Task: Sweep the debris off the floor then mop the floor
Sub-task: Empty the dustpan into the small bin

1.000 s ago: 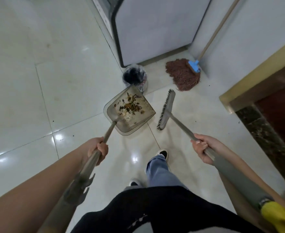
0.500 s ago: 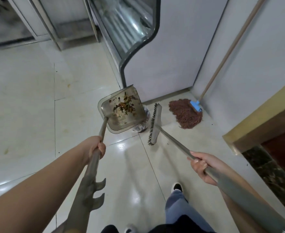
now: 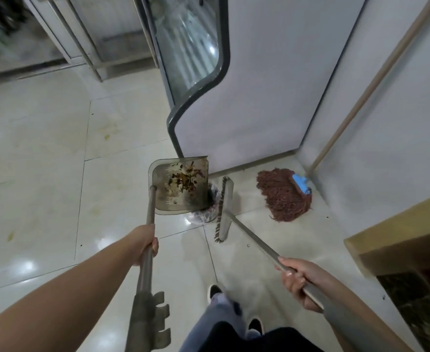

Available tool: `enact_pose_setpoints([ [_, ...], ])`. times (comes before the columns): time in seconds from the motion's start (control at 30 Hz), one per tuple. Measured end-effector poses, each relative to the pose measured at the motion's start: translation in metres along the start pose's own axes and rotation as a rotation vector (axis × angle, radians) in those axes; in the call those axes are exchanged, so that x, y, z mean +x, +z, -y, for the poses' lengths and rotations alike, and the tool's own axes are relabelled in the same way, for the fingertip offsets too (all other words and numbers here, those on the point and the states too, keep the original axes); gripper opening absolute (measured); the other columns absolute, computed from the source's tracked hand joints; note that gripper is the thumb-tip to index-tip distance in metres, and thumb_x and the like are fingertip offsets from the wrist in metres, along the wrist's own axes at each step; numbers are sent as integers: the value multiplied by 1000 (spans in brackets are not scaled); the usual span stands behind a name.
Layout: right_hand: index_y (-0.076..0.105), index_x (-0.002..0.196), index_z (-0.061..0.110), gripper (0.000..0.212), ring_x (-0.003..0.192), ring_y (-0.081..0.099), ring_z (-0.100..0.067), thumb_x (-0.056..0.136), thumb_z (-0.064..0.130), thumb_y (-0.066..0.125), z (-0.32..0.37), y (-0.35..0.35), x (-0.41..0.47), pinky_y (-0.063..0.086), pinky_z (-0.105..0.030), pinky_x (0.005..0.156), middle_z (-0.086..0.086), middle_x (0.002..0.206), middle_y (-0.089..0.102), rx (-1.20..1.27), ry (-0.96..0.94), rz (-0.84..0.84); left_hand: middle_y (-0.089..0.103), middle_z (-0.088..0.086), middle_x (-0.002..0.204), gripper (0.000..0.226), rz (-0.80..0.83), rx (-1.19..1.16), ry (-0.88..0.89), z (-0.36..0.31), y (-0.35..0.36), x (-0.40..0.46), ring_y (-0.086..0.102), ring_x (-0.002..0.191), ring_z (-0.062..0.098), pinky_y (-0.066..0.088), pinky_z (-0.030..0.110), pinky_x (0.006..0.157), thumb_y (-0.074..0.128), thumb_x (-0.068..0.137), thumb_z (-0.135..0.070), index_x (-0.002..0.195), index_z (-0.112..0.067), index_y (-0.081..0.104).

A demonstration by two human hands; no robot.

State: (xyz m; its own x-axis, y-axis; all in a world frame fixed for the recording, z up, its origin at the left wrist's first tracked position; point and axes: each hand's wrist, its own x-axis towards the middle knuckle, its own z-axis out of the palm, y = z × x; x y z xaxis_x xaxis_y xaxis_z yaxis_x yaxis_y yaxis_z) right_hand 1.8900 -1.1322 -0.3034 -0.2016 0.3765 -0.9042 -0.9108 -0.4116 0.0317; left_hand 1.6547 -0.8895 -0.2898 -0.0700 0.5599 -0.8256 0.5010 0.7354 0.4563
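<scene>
My left hand [image 3: 145, 246] grips the long handle of a translucent grey dustpan [image 3: 179, 186]. Dry leaves and scraps [image 3: 184, 180] lie in the pan, which is held up off the floor, over a small bin lined with a plastic bag [image 3: 203, 212]; the pan hides most of the bin. My right hand [image 3: 297, 278] grips the grey broom handle. The broom head [image 3: 224, 209] rests on the tiles just right of the bin. A reddish-brown string mop [image 3: 283, 194] with a blue clamp and wooden pole leans in the corner against the wall.
A white cabinet with a glass front [image 3: 247, 85] stands straight ahead. A yellow-edged ledge with dark stone below [image 3: 399, 240] juts in at the right. Metal-framed furniture [image 3: 82, 39] lines the back left. Glossy pale floor tiles [image 3: 44, 161] stretch to the left. My feet [image 3: 234, 308] are below.
I have stepped forward towards the cabinet corner. The dustpan has come over the bin and now covers most of it. The broom head has shifted alongside the bin.
</scene>
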Motion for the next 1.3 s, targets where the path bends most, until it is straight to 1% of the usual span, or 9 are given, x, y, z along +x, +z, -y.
enact_pose_setpoints([
  [0.2,44,63,3,40,18,35,-8,96,25,47,53,20,24,26,-8,21,-6,40,40,-45,83,-42,33,1,26,41,-27,59,-40,-42,21,45,29,18,12,33,9,32,30,101,-32,73,-4,40],
  [0.33,43,59,3,44,19,33,-8,96,26,48,92,36,32,25,-9,21,-5,40,37,-118,124,-99,35,2,26,38,-47,146,-24,-64,31,63,35,29,19,32,21,47,31,100,-29,74,-3,40],
  [0.43,43,59,2,45,19,34,-9,97,27,46,116,44,38,26,-9,21,-5,40,38,-166,158,-111,36,4,26,40,-56,215,-17,-69,44,68,35,33,21,31,25,50,31,101,-29,74,0,42],
  [0.57,44,59,3,47,17,34,-11,99,27,40,138,48,47,23,-8,20,-7,37,37,-177,172,-100,41,8,38,39,-95,236,5,-67,47,73,36,27,19,33,25,48,35,100,-28,72,-1,41],
  [0.63,45,54,2,53,17,34,-12,99,30,39,151,47,49,23,-9,20,-7,36,37,-163,198,-89,42,10,41,41,-131,297,29,-64,43,74,39,31,21,36,25,47,36,99,-27,68,-1,41],
  [0.77,43,63,4,42,18,35,-11,98,28,43,177,53,46,24,-9,21,-7,38,39,-208,201,-124,46,8,44,39,-180,464,48,-49,41,60,41,27,17,33,19,30,36,99,-28,71,-2,41],
  [0.87,42,68,5,38,18,36,-11,99,27,41,192,60,47,25,-10,21,-6,37,38,-213,194,-113,47,10,60,34,-212,491,61,-48,50,54,43,38,19,35,22,35,37,99,-30,85,0,44],
  [0.97,41,67,6,37,18,36,-11,99,26,41,202,63,50,26,-11,20,-5,37,39,-214,209,-103,48,10,65,34,-213,496,57,-52,59,51,44,41,19,35,22,35,36,99,-31,92,1,44],
  [1.3,44,70,3,36,19,38,-10,97,27,44,222,51,54,27,-12,20,-7,38,41,-228,248,-65,48,12,67,34,-255,457,26,-34,59,45,45,43,20,35,20,37,37,98,-32,85,-2,42],
])
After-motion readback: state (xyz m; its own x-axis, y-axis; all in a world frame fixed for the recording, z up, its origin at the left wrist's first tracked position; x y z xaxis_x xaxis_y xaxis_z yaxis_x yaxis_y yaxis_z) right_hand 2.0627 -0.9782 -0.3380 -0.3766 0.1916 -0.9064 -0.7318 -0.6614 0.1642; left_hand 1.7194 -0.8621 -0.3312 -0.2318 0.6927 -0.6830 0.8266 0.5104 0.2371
